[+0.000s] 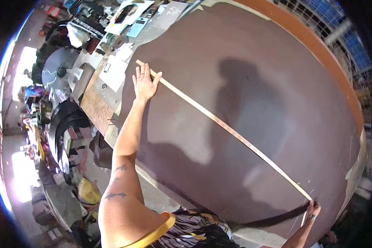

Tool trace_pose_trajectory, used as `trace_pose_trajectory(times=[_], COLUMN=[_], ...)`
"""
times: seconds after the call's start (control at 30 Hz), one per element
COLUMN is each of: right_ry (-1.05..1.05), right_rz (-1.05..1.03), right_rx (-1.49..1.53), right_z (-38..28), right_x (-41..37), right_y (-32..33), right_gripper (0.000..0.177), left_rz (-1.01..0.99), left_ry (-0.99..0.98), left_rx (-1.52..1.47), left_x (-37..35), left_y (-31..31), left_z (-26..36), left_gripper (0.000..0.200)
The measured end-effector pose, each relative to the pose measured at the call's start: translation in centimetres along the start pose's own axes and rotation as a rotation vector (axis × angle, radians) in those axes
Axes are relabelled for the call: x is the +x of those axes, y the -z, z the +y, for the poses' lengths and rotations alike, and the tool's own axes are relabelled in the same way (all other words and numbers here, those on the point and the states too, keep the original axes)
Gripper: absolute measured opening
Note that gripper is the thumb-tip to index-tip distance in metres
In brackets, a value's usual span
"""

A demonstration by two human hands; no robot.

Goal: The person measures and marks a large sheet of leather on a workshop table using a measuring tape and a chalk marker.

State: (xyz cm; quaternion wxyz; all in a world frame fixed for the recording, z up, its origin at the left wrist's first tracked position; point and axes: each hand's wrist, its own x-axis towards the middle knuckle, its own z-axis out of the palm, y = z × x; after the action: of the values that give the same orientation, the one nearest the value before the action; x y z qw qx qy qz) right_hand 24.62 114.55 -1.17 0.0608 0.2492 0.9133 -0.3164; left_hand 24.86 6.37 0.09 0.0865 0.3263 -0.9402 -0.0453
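A large brown sheet (pixel 186 49), leather-like, lies spread over the table. Across it runs a yellow measuring tape (pixel 194 104), straight and diagonal from upper left to lower right. My left hand (pixel 144 84) rests flat near the tape's upper-left end, its fingers spread and touching the tape. At the lower right, my right hand (pixel 314 210) has its fingers closed around the other end of the tape, close to the sheet's edge. A short length of tape hangs past that hand. A shadow falls across the middle of the sheet.
Papers (pixel 113 73), a light blue calculator (pixel 137 27) and a tape roll (pixel 120 41) lie on the table's upper-left part. A wire mesh (pixel 318 20) stands beyond the upper-right edge. On the left, the floor holds clutter and a grey round fan (pixel 61 71).
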Motion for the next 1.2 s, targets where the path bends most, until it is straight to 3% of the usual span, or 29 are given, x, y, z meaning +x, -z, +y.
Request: trace_pose_trajectory(times=[0.03,0.13,0.23,0.27,0.3,0.33,0.37,0.4,0.43,0.5,0.63,0.67,0.7,0.73,0.77,0.8,0.83,0.87,0.9,1.07,1.2], right_ry=[-0.041,0.011,0.327,0.176,0.025,-0.011,0.032,-0.049,-0.078,-0.083,-0.082,0.077,-0.031,-0.078,-0.178,-0.133,-0.170,-0.165,-0.219,-0.265,-0.192], right_rz=[0.103,0.103,-0.052,0.121,0.104,0.113,0.201,0.194,0.174,0.173,0.213,0.011,-0.017,0.024,0.022,0.046,0.036,0.090,0.124,0.077,0.159], right_rx=[0.365,-0.005,-0.146,-0.284,-0.280,-0.422,-0.651,-0.628,-0.618,-0.474,-0.317,-0.342,-0.339,-0.475,-0.652,-0.575,-0.601,-0.510,-0.412,-0.360,-0.350], right_z=[6.4,2.1,-3.9,-6.2,-8.9,-13.8,-12.9,-11.7,-13.4,-16.4,-10.8,-14.7,-18.6,-22.1,-18.5,-17.9,-16.5,-14.1,-15.5,-17.8,-14.2], right_x=[3.8,1.9,0.7,-0.7,-1.4,-3.7,-2.3,-0.6,-0.5,-1.8,2.4,0.9,-0.5,-2.5,-0.2,0.0,1.3,2.3,1.2,1.0,3.6], right_y=[0.0,-1.2,-2.1,-3.0,-3.1,-3.3,-3.2,-3.3,-3.7,-4.1,-4.4,-3.1,-3.6,-3.3,-2.6,-2.2,-2.2,-2.4,-2.5,-2.2,-3.0], right_gripper=[0.037,0.039,0.041,0.044,0.048,0.056,0.057,0.056,0.055,0.058,0.052,0.047,0.044,0.041,0.040,0.041,0.050,0.061,0.068,0.066,0.068], left_rz=[-0.022,-0.063,-0.078,-0.108,-0.045,-0.049,-0.115,-0.162,-0.076,-0.095,-0.065,-0.072,-0.031,-0.036,-0.031,-0.033,0.004,-0.134,0.023,0.000,0.022], left_ry=[0.006,0.029,0.074,0.045,0.016,0.044,0.078,0.093,0.098,0.129,0.120,0.111,-0.188,-0.445,-0.501,-0.559,-0.142,0.004,0.021,0.034,0.017], left_rx=[0.011,0.001,0.078,0.091,0.181,0.126,0.106,0.100,0.134,0.064,0.098,0.265,0.525,0.540,0.390,0.244,0.172,0.055,0.070,0.057,0.098], left_x=[1.4,2.4,5.4,6.4,7.1,8.1,8.0,9.7,10.4,10.8,10.5,10.5,10.6,11.4,13.5,15.5,14.1,14.1,13.6,14.1,15.0], left_y=[-0.1,0.6,-0.5,-0.2,-1.0,-1.0,0.9,-0.1,-1.5,-2.6,-2.4,-1.3,-1.1,-1.4,-4.0,-6.6,-5.1,-4.4,-5.7,-5.8,-6.9], left_z=[0.5,2.3,3.7,3.9,4.3,5.6,7.9,7.6,7.3,6.8,6.9,7.3,5.2,4.7,2.3,-0.3,3.0,3.6,3.0,2.1,1.0], left_gripper=[0.088,0.090,0.089,0.086,0.082,0.081,0.082,0.086,0.088,0.092,0.090,0.081,0.063,0.049,0.057,0.067,0.082,0.089,0.092,0.097,0.095])
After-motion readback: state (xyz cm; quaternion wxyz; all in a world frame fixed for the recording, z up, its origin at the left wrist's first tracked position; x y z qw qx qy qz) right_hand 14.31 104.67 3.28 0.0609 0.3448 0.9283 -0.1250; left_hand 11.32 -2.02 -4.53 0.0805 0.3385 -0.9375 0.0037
